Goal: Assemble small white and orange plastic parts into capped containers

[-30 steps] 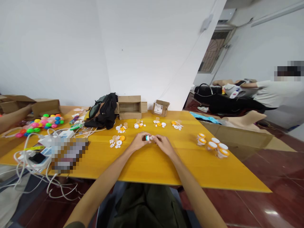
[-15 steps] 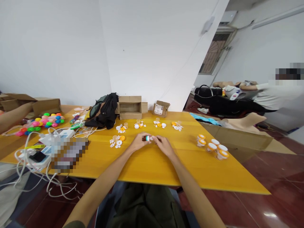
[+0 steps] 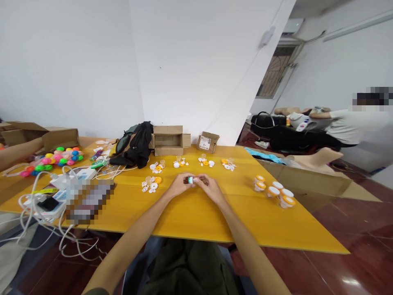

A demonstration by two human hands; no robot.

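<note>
Over the middle of the table, my left hand (image 3: 179, 184) is closed round a small white-and-teal plastic piece (image 3: 190, 180). The fingertips of my right hand (image 3: 208, 186) pinch its right end, where something pale or clear shows between the two hands. Its exact kind is too small to make out. Left of my left hand lies a group of loose white, orange and clear plastic parts (image 3: 153, 186). Beyond my hands are more such groups, among them one with a white round part (image 3: 211, 163) and one with an orange ring (image 3: 158, 168).
Several clear cups with white-and-orange lids (image 3: 273, 191) stand at right. Cardboard boxes (image 3: 168, 150) and a black bag (image 3: 135, 145) line the back. Power strips (image 3: 57, 207), cables and colourful balls (image 3: 58, 157) lie left, near another person's arm (image 3: 21, 149). A person (image 3: 353, 127) sits far right.
Both hands stay in place around the small piece, with slight finger movement; my right fingers curl a little more. The view shifts slightly.
</note>
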